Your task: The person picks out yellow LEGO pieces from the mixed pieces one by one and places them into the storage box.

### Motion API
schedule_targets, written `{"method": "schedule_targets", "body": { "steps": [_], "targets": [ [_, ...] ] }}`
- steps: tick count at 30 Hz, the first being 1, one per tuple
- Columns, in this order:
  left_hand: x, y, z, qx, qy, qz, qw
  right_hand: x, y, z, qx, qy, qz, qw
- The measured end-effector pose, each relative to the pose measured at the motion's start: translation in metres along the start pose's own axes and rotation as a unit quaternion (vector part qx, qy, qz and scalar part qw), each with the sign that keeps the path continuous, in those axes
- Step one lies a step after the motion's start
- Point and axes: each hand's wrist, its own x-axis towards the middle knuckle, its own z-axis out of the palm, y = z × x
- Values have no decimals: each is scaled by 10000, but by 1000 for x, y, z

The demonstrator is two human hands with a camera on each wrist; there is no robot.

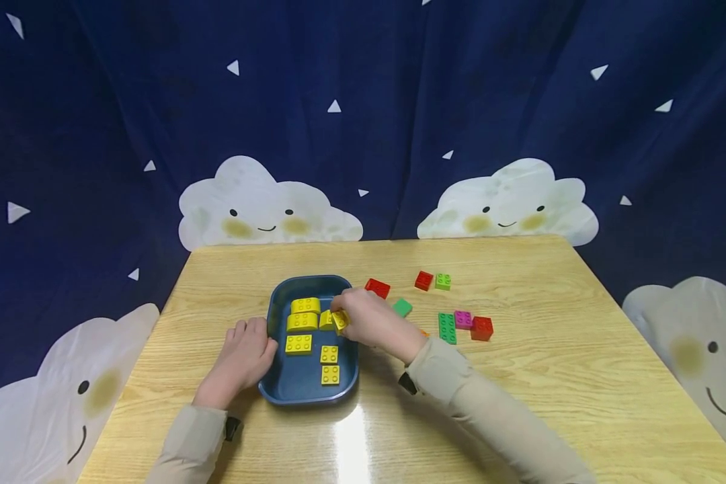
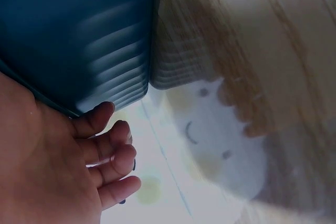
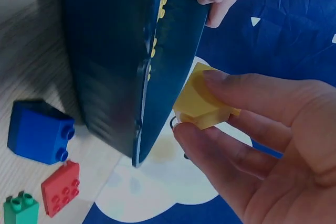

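Note:
A dark blue plastic bin (image 1: 308, 398) stands on the table with several yellow building bricks (image 1: 299, 344) inside, some studded on top and some rounded. Over its right side my right hand (image 1: 372, 323) pinches a yellow brick (image 3: 202, 98) between thumb and fingers. That brick has a slanted face in the right wrist view. At the bin's left rim rests my left hand (image 1: 242, 356), its thumb against the edge. In the left wrist view its fingers (image 2: 113, 163) are loosely bent beside the bin's outer wall.
Right of the bin, loose bricks lie on the wooden table (image 1: 550, 376): red (image 1: 482, 329), green (image 1: 447, 328), pink (image 1: 462, 319) and lime (image 1: 443, 281). A blue brick (image 3: 39, 132) sits close by the bin in the right wrist view. Behind the table hangs a dark blue curtain (image 1: 387, 81).

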Motion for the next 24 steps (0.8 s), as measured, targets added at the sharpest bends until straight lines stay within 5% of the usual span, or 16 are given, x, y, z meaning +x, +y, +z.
{"method": "schedule_targets", "body": {
  "steps": [24],
  "targets": [
    [0, -1, -1, -32, -41, -32, 10000, 45, 6, 44, -423, -400, -349, 9977]
  ]
}}
